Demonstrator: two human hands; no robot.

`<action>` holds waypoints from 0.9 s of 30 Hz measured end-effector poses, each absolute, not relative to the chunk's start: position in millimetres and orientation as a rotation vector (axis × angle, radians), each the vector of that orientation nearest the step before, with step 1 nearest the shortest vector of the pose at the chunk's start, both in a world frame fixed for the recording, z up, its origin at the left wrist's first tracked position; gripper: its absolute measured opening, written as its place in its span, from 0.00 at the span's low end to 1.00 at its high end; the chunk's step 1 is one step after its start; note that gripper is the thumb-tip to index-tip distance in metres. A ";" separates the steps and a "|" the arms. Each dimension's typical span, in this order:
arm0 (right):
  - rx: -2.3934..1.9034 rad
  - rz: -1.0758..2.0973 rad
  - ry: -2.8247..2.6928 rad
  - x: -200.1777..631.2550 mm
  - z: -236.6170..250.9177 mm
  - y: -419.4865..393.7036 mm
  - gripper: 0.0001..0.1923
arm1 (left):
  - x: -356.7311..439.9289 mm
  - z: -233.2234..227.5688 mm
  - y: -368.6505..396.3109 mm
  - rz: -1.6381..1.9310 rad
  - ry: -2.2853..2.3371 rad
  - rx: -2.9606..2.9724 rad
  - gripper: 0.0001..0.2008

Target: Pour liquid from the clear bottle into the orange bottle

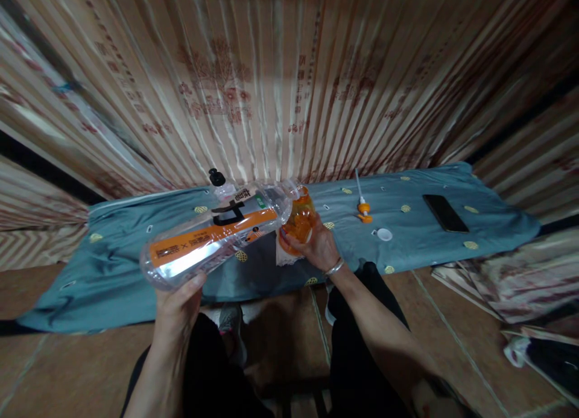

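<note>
Head cam looks down at a person sitting in front of a low desk (497, 225) covered with a teal cloth dotted with little yellow motifs. Left hand (178, 303) is wrapped around the base of a big clear plastic bottle (212, 234) with an orange and black label, holding it tipped on its side so the neck points toward 2 o'clock. It looks pretty much empty, but that's hard to judge through the glare. Right hand (312, 243), with a silver bangle (335, 266) on the wrist, is closed around a smaller orange bottle (301, 216) sitting right at the mouth of the big one, so the two openings meet or nearly touch. Can't tell whether anything is flowing between them. Some whitish bit of cloth or paper pokes out under the right hand, too blurry to name.

Behind the big bottle at about 11 o'clock there's a small bottle with a black cap (217, 178), mostly hidden. Off to 2 o'clock from the hands lies an orange pump dispenser head (363, 210) with its white tube pointing away, and a small white cap (384, 234) just beside it. Further out at 3 o'clock a black phone (446, 213) lies flat on the cloth, well apart from everything else. Pleated patterned curtains hang behind the desk, and the floor is brownish tile.
</note>
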State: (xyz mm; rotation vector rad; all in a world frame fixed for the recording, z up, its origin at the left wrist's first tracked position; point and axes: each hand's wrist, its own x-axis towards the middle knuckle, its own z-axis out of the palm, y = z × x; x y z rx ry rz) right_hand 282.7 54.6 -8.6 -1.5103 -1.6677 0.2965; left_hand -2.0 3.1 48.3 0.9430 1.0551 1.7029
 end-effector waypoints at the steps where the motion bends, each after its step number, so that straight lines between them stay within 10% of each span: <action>1: -1.509 0.304 -1.666 282.6 -8.5 54.6 0.38 | -1.5 48.1 3.0 1.717 1.057 0.940 0.33; 27: -1.503 0.184 -1.680 282.4 -15.3 55.3 0.37 | 13.2 66.4 0.2 1.777 1.059 0.910 0.37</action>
